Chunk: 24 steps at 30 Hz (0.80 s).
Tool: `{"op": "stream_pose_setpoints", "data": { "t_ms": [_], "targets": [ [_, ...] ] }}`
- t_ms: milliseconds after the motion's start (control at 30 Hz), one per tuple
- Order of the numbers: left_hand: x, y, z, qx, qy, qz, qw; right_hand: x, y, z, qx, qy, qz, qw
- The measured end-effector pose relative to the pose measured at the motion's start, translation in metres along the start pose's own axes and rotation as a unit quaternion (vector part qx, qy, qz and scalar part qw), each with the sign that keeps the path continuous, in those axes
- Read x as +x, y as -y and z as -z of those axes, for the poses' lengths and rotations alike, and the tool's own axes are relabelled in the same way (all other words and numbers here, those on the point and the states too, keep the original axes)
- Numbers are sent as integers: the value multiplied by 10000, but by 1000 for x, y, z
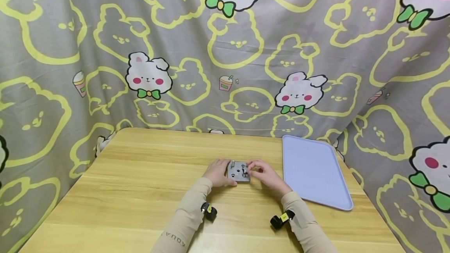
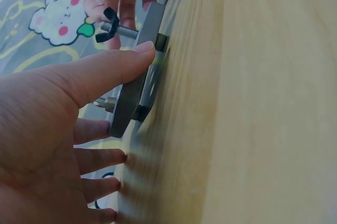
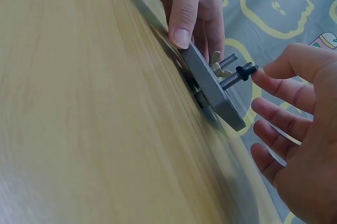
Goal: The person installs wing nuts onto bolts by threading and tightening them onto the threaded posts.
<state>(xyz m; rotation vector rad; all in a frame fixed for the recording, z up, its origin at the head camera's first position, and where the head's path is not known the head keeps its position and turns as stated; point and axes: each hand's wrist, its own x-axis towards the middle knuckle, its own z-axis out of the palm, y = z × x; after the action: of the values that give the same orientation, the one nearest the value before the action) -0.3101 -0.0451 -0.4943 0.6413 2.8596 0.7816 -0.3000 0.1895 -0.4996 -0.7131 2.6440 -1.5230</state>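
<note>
A small grey metal plate [image 1: 239, 179] with several holes is raised slightly off the wooden table on short dark feet or bolt heads. My left hand [image 1: 216, 173] grips its left side, thumb on the near edge and fingers behind. Two threaded bolts stand up from the plate. On one, near its top, sits a black wing nut [image 3: 245, 71], which the fingertips of my right hand [image 1: 266, 174] pinch. The other carries a brass-coloured wing nut [image 3: 218, 66], seen beyond the black one in the right wrist view. The right fingertips partly cover the black nut.
A light blue tray [image 1: 316, 171] lies on the right side of the wooden table [image 1: 140, 190], beside my right forearm. A patterned grey curtain [image 1: 197, 50] hangs behind the table and along its sides. Each wrist wears a black camera.
</note>
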Motion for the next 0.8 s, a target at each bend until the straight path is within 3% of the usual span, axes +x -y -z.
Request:
{"op": "stream_pose_setpoints", "data": {
  "t_ms": [233, 567, 800],
  "targets": [
    [-1, -1, 2, -8, 33, 2, 10000, 1, 6, 0, 115, 71, -178, 9997],
    [-2, -2, 2, 32, 43, 21, 10000, 4, -3, -5, -153, 6, -94, 9998],
    [-2, -2, 2, 34, 56, 42, 10000, 3, 2, -4, -253, -69, -244, 9994]
  ]
}}
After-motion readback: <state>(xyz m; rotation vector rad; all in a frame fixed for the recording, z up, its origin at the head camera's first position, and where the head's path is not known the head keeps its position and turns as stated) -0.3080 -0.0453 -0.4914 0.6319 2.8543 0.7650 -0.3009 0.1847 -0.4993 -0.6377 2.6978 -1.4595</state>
